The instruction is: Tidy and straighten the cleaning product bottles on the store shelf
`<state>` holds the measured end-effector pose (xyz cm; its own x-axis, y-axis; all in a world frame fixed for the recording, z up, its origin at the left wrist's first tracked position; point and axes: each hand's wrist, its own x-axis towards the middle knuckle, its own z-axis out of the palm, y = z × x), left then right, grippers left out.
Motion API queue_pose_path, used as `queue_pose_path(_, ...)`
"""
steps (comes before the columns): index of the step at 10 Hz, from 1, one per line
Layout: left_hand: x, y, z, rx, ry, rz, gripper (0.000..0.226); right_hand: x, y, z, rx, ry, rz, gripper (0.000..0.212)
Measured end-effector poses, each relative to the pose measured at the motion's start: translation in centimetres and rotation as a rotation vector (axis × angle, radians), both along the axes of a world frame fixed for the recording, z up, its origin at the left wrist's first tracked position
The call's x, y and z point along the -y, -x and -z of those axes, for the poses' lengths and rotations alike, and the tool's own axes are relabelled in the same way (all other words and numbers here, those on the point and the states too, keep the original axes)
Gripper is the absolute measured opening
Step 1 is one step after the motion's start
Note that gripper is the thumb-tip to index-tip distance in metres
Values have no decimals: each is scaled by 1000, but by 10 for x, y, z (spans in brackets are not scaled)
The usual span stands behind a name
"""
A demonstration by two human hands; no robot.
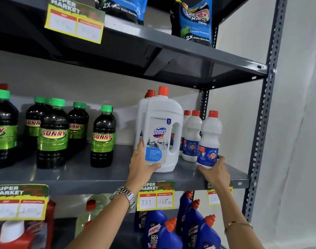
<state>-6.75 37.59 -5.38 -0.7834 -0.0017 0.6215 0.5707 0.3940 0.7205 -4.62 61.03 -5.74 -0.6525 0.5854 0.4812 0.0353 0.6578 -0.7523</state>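
Observation:
On the grey middle shelf [92, 175] a large white Domex jug [163, 126] with a red cap stands upright near the front edge, another like it right behind. My left hand [142, 163] grips its lower left corner, thumb under the base. To the right stand white Rin bottles with red caps; my right hand [215, 172] holds the front Rin bottle [210, 139] at its base. Two more Rin bottles [192, 135] stand behind it. Left of the jug, several dark Sunny bottles [103, 137] with green caps stand unevenly spaced.
Blue detergent pouches [194, 20] sit on the upper shelf. Blue Harpic bottles [168, 234] and red bottles [18, 234] fill the shelf below. Yellow price tags [156, 199] hang from the shelf edges. A perforated grey upright [263, 114] bounds the right side, with a white wall beyond.

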Motion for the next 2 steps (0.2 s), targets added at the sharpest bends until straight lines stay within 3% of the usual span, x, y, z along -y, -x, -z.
queue_pose_path(2, 8, -20, 4, -122, -31, -7, 95, 6, -7, 1, -93, 110, -28, 82)
